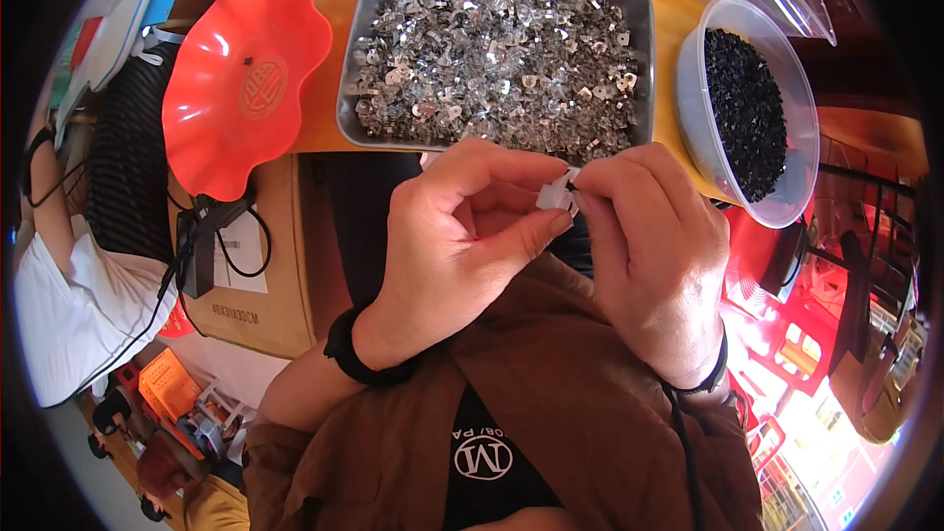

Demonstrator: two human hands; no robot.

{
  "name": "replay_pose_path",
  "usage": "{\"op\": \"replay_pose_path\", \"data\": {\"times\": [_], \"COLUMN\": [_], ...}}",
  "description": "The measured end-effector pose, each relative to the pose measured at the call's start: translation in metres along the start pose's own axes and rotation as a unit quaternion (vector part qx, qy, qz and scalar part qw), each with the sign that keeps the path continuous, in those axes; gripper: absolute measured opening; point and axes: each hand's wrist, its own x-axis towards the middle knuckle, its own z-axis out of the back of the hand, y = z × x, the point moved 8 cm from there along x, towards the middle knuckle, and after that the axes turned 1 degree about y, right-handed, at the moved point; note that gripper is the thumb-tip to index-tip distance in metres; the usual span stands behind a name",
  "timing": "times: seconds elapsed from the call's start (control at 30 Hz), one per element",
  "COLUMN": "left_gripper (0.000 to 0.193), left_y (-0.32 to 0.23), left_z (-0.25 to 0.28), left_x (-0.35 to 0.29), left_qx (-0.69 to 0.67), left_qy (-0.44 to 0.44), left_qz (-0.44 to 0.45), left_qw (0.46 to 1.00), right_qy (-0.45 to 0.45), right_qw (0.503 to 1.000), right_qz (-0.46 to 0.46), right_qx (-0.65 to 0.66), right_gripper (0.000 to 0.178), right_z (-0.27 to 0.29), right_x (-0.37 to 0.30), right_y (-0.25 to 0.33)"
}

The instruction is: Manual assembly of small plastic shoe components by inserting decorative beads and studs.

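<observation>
1. Pinching a small translucent white plastic piece between thumb and forefinger of the left hand; grasping it near the fingertips.
2. Bringing thumb and forefinger of the right hand together at the piece's right side; being unable to tell whether gripping the piece itself or a dark bit showing there, too small to identify.
3. Holding the white piece above the lap, just on the body side of a grey metal tray.
4. Observing in the tray a broad heap of small clear and shiny fittings, spreading nearly wall to wall.
5. Noting the tray as resting on an orange-yellow tabletop.
6. Recording, right of the tray, a round clear plastic tub containing many small black pieces.
7. Recording, left of the tray, a red wavy-rimmed dish bearing one small dark speck.
8. Seeing, nearer the body than the dish, a cardboard box and a black power adapter with cables.
9. Wearing a black wristband on the left wrist and a brown jacket.
10. Spotting another person's forearm at far left, well apart from both working hands.
</observation>
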Motion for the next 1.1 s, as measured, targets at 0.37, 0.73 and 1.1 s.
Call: {"op": "replay_pose_path", "data": {"times": [0.37,0.73,1.1], "left_gripper": [0.026,0.013,0.014], "left_y": [0.000,0.005,-0.001], "left_z": [0.004,0.006,0.004], "left_x": [0.000,0.005,0.002], "left_qx": [-0.027,-0.053,-0.045], "left_qy": [-0.027,-0.041,-0.053], "left_qz": [-0.026,-0.008,-0.047], "left_qw": [0.999,0.998,0.997], "right_qy": [-0.080,-0.118,-0.024], "right_qw": [0.995,0.986,0.854], "right_qz": [0.019,0.107,-0.243], "right_qx": [0.064,0.049,0.458], "right_gripper": [0.021,0.026,0.019], "right_z": [0.001,-0.002,-0.035], "right_x": [0.000,-0.004,-0.022], "right_y": [-0.005,-0.005,-0.052]}}
